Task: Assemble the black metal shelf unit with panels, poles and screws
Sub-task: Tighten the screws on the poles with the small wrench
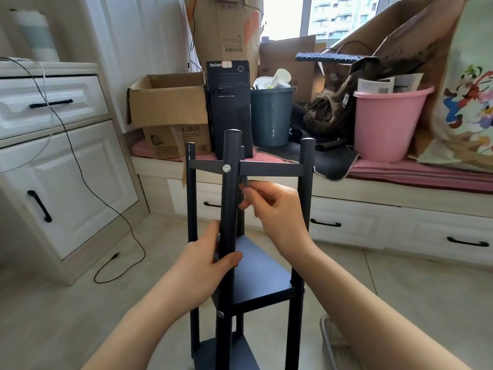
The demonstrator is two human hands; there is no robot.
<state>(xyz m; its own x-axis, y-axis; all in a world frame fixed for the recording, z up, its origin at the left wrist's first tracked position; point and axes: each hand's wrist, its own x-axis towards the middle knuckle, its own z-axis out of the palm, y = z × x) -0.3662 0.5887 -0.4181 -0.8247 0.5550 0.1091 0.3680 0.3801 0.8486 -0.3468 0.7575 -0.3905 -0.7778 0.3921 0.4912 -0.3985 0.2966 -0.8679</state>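
A: What was hard to see?
B: A small dark tool (245, 180), mostly hidden, pinched by the right hand (277, 209) beside the top panel (269, 168).
A: The left?
B: The left hand (205, 265) gripped the near pole (229, 209) (shelf (256, 276) upright on the floor).

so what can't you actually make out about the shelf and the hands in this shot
- Head view: what the right hand pinches under the top panel is a small dark piece, mostly covered by the fingers; tool or screw unclear.
- Head view: the shelf's feet and bottom panel are cut off by the lower edge.
- Head view: the far pole behind the near pole is mostly hidden by it.
- The left hand covers part of the near pole in its grip.
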